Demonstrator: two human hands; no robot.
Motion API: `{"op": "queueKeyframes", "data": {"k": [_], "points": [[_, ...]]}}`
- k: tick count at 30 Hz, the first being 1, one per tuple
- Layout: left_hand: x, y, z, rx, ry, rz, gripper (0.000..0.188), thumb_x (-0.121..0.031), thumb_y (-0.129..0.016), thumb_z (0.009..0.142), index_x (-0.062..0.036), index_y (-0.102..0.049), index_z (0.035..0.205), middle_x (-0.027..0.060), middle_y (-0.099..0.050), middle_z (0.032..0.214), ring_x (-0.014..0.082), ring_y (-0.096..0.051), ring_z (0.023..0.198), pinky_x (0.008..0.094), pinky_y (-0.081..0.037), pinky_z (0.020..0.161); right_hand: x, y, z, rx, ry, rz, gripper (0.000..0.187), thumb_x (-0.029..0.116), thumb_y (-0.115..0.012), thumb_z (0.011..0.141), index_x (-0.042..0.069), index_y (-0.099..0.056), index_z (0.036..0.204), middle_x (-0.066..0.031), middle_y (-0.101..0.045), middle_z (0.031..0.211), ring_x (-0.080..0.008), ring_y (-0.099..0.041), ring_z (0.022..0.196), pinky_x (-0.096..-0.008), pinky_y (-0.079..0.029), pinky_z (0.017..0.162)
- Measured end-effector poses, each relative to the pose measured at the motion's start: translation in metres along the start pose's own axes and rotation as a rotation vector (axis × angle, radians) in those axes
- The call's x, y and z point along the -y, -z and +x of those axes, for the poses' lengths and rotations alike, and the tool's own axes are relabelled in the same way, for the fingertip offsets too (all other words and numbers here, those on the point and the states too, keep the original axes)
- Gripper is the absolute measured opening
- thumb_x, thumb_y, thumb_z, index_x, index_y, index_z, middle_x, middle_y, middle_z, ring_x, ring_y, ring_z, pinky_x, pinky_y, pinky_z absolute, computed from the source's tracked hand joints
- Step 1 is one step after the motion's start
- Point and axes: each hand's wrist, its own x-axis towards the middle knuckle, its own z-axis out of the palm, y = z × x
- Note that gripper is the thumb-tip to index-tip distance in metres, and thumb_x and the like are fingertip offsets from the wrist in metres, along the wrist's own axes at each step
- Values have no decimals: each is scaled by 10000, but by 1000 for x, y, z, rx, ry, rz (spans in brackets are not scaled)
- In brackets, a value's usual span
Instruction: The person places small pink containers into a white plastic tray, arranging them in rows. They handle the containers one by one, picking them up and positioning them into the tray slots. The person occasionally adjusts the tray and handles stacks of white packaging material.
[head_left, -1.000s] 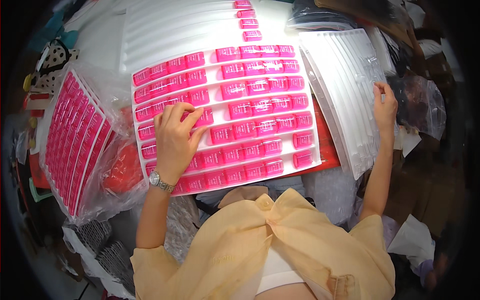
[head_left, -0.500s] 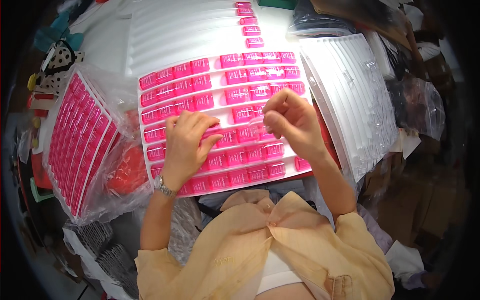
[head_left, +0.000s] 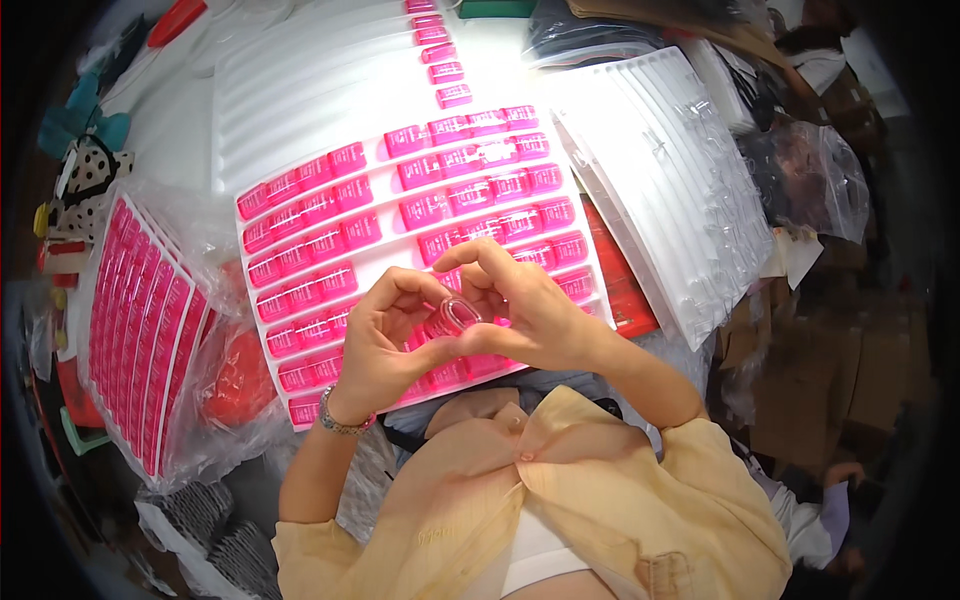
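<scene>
My left hand (head_left: 391,336) and my right hand (head_left: 530,308) meet in front of me, fingers curled and closed on one small pink see-through container (head_left: 460,314). Its rounded end, with a clear rim, faces up between the fingertips; the rest is partly covered by my fingers. Beneath my hands lies a white ridged tray (head_left: 375,262) with rows of similar pink containers (head_left: 478,196), each bearing pale print. A gap in the rows shows bare white tray just above my left hand. A metal-band watch circles my left wrist.
Above the filled tray lies a white ridged tray (head_left: 290,110) with a single column of pink containers (head_left: 446,73). White empty trays (head_left: 650,170) are stacked at the right. Another filled tray (head_left: 140,330), in clear plastic wrap, leans at the left. Cardboard (head_left: 805,385) stands lower right.
My right hand has moved left and down to meet my left hand, which has shifted slightly right. Both now hold the pink container between them. The view has shifted a little.
</scene>
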Motion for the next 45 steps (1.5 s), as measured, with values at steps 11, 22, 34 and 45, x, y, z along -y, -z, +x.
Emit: {"op": "queueKeyframes", "data": {"k": [11, 22, 34, 45], "points": [[9, 33, 33, -13, -253, 1303, 349, -70, -726, 722, -4, -619, 1048, 115, -556, 933, 269, -562, 875, 378, -480, 765, -86, 215, -52, -688, -214, -1326, 295, 271, -616, 878, 10, -657, 1009, -154, -614, 971, -324, -576, 851, -389, -454, 789], [-8, 84, 46, -125, -362, 1407, 310, -83, -745, 695, 0, -629, 970, 96, -588, 947, 260, -563, 910, 372, -454, 823, -97, 195, -11, -624, -226, -1264, 362, 206, -663, 815, 36, -592, 1127, -174, -631, 1017, -346, -583, 999, -417, -462, 850], [-10, 49, 37, -151, -163, 571, 301, -46, -750, 747, -43, -631, 1023, 48, -623, 982, 123, -597, 837, 248, -500, 751, -77, 209, 34, -681, -95, -586, 242, 93, -693, 804, 5, -599, 1009, -99, -632, 857, -205, -637, 740, -310, -517, 671], [-5, 12, 21, 23, 25, -211, 402, 36, -691, 794, 33, -535, 1164, 105, -597, 1085, 168, -587, 1037, 291, -527, 871, 9, 29, 29, -248, 561, -153, 299, 25, -779, 672, 48, -696, 958, -86, -657, 1022, -211, -644, 902, -331, -522, 807]]}}
